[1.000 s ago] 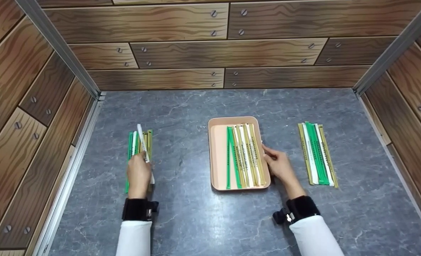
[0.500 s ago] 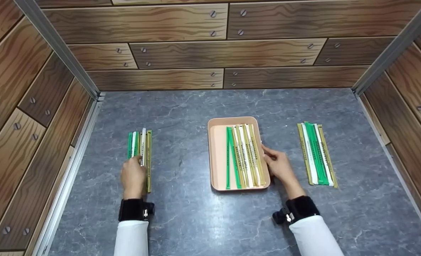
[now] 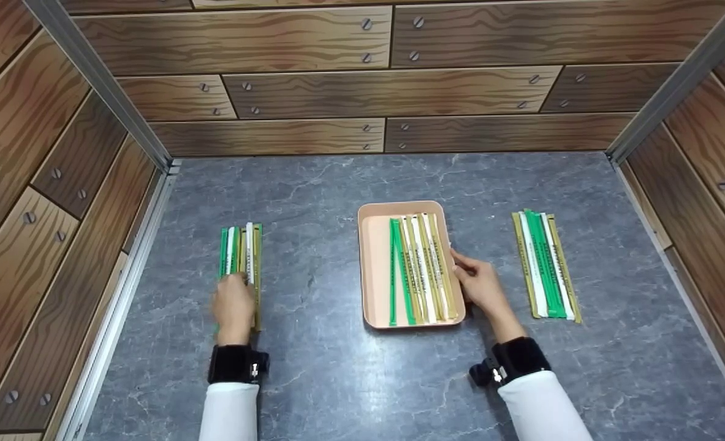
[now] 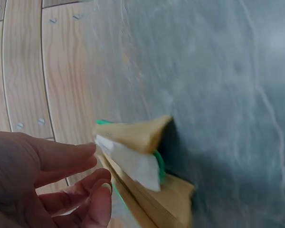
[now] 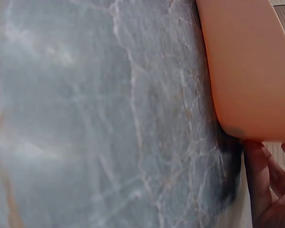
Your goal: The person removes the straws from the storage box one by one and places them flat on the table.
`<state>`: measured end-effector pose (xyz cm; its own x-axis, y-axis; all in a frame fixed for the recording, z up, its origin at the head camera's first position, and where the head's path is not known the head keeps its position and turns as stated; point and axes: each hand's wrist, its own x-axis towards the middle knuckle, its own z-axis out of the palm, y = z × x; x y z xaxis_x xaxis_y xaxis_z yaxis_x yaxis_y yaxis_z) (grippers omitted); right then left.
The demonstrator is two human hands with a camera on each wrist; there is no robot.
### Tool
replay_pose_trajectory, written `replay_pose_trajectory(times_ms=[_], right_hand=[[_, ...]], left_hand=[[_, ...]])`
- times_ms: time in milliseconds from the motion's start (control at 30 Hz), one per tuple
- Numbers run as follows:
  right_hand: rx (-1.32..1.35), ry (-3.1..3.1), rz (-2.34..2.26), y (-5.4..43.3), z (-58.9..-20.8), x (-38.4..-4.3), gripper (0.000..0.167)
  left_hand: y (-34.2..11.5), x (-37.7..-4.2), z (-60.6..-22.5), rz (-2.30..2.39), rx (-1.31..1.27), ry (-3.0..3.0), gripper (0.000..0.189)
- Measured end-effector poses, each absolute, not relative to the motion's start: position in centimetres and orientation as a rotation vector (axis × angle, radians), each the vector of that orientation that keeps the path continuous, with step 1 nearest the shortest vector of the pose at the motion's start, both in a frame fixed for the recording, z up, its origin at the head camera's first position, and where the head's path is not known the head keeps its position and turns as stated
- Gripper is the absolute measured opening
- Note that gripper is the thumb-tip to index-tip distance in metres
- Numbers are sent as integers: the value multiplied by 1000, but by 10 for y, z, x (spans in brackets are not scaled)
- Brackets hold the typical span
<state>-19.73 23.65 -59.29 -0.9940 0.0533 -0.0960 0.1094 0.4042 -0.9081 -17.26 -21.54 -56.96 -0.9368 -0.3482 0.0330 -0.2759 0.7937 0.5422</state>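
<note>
My left hand [image 3: 235,306] is over the left bundle of long, thin, printed wrapped sticks [image 3: 250,248], in green, white and gold. In the left wrist view its fingers [image 4: 102,190] are loosely bent beside a white wrapper end [image 4: 133,161] and a gold one [image 4: 173,197], with a gap below the uppermost finger. Nothing shows held between them. My right hand [image 3: 483,288] touches the right outer wall of a pink tray [image 3: 375,263]. Its fingertips meet the tray's outside in the right wrist view. Inside the tray lie several more wrapped sticks [image 3: 426,269], mostly along its right side.
Another bundle of wrapped sticks [image 3: 546,263] lies right of the tray on the grey marbled tabletop [image 3: 313,367]. Wood-patterned panels [image 3: 313,92] stand at the back and both sides, joined by metal frame strips [image 3: 135,257].
The white stick my left hand held slanted over the left bundle now lies straight among the others. That hand shifted left, then slightly back right. The right hand and tray stayed still.
</note>
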Motion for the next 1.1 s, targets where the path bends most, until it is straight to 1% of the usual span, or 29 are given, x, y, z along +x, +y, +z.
replay_pose_trajectory(times_ms=[100, 300, 500, 667, 900, 1000, 1100], right_hand=[[145, 2587, -1687, 236, -593, -198, 40], [151, 2595, -1679, 236, -594, -196, 40], [145, 2631, -1663, 235, -594, -196, 39], [120, 2673, -1595, 234, -592, -196, 41], [40, 2665, -1499, 232, -588, -199, 42], [43, 2675, -1451, 231, -584, -200, 40], [47, 2691, -1439, 230, -580, -202, 36]], left_hand=[[-202, -173, -565, -825, 424, -2836, 23], [-164, -177, -550, -873, 123, -2820, 27], [-112, -176, -536, -949, -160, -2816, 26], [-67, -175, -536, -1035, -349, -2862, 27], [-15, -177, -542, -1036, -425, -2969, 36], [-2, -179, -547, -974, -403, -3020, 39], [6, -181, -553, -893, -354, -3076, 36]])
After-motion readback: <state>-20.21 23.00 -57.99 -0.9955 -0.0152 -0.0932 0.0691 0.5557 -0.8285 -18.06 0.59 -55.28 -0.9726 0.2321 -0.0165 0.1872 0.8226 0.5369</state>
